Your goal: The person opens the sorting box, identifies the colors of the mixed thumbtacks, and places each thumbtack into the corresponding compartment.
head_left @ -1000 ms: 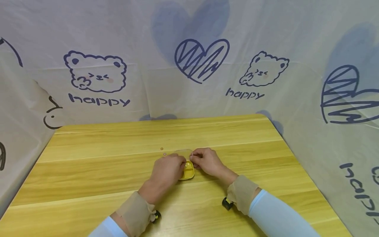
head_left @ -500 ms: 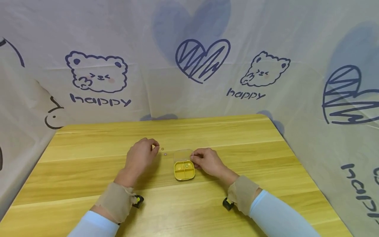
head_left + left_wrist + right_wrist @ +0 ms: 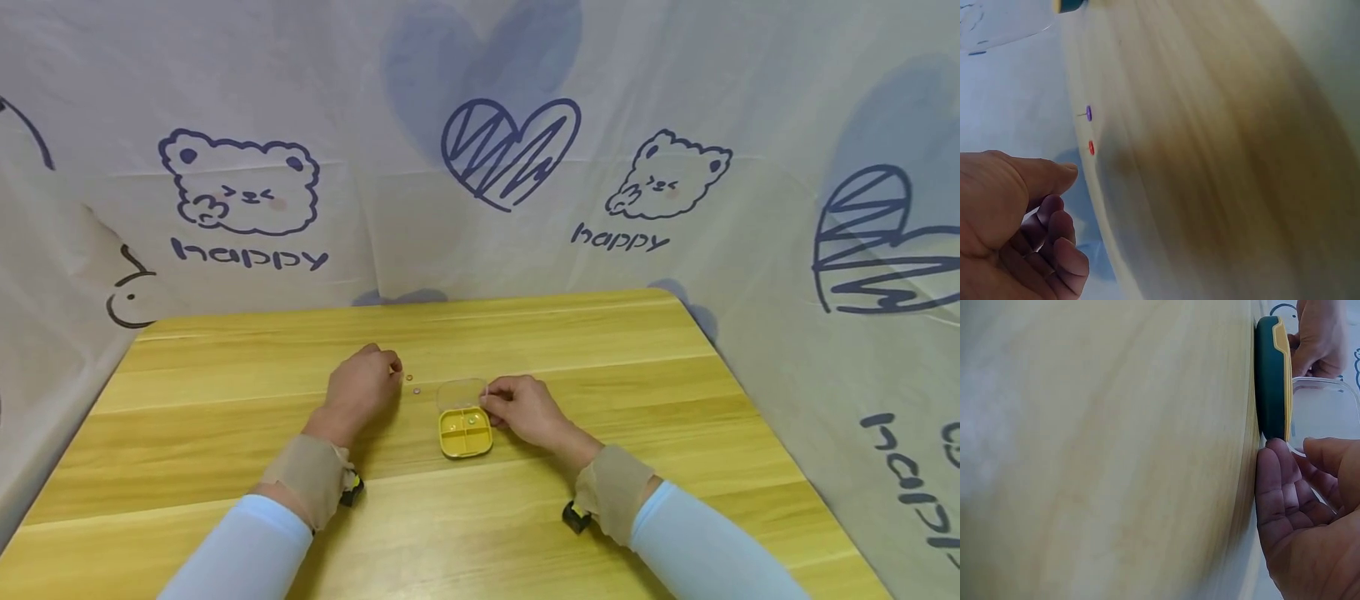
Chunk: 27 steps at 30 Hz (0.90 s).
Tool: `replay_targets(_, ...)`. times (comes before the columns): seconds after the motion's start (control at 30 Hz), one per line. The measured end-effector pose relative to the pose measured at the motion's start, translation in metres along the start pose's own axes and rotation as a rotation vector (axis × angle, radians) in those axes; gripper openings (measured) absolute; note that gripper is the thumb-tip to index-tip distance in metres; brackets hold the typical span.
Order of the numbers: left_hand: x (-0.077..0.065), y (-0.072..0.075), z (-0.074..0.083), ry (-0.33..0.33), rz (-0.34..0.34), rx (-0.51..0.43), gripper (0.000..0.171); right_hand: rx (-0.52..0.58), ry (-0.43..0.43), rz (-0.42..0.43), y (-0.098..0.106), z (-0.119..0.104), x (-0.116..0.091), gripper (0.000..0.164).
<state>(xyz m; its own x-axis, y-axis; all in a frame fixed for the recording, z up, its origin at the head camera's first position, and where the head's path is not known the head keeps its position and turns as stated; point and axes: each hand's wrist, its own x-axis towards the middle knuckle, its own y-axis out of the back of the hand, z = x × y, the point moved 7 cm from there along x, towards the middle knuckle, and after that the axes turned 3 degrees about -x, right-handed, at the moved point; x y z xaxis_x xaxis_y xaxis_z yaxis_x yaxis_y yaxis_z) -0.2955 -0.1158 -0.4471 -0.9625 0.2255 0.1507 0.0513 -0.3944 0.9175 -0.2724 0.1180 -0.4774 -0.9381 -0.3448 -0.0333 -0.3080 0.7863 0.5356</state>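
Observation:
A small yellow box (image 3: 465,445) with four-way dividers lies open on the table, its clear lid (image 3: 459,393) tipped back. Tiny pieces lie in its two far compartments. At the lid's right edge, my right hand (image 3: 523,408) pinches the lid between thumb and finger; other fingertips touch the box's green side (image 3: 1270,381) in the right wrist view. My left hand (image 3: 362,383) holds nothing, fingers loosely curled, just left of two tiny round studs. One is a red stud (image 3: 1091,147), the nearer to my thumb; the other is a purple stud (image 3: 1089,113) with a thin pin.
The wood-grain table (image 3: 600,500) reaches to hanging white cloth (image 3: 420,225) at the back and both sides. A small black wrist camera (image 3: 577,516) sits under my right wrist, another black camera (image 3: 351,489) under my left.
My left hand has left the box and moved left and away, beside the studs, uncovering the box. My right hand has stayed at the lid.

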Motion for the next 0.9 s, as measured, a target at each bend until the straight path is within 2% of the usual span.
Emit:
replay_targets(0.43,0.012,-0.011,0.010,-0.035,-0.066,0.081,0.013,0.010,-0.008,-0.001,-0.001,-0.001,-0.001,0.013)
replay_targets(0.67,0.014,-0.015,0.012,-0.039,-0.062,0.113,0.015,0.014,-0.014,-0.003,-0.001,0.000,-0.001,0.013)
replay_targets(0.9,0.014,-0.017,0.016,-0.056,-0.071,0.154,0.007,0.023,-0.022,-0.005,-0.001,0.003,0.000,0.013)
